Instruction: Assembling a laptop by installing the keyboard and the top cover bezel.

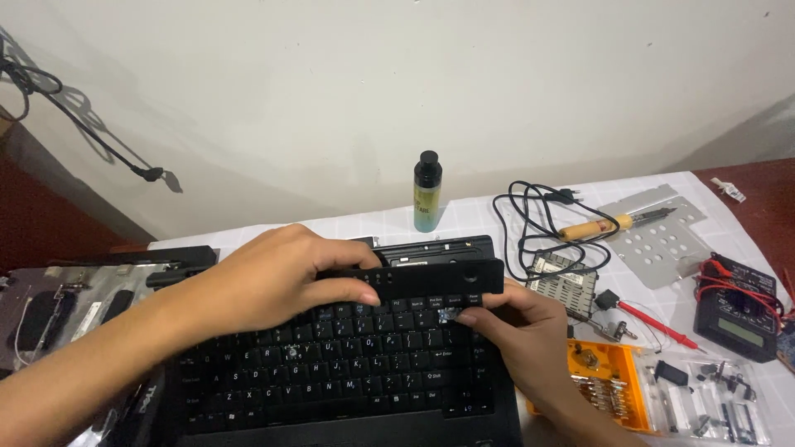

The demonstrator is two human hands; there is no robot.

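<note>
Both hands grip a black plastic strip (431,277) along the top edge of a laptop keyboard (331,364). The left hand (277,277) pinches its left end; the right hand (517,327), at four o'clock, pinches its right end. A dark bottle (427,192) stands at twelve o'clock.

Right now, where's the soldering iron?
In the head view, the soldering iron lies at upper right on the table, between the coiled black cable and the perforated metal plate.

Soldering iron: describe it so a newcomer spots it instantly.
Start at the black laptop under both hands, then look up and right, past the black cable. The soldering iron lies on a perforated metal plate; its tan wooden handle sets it apart from the red probe below.
</note>
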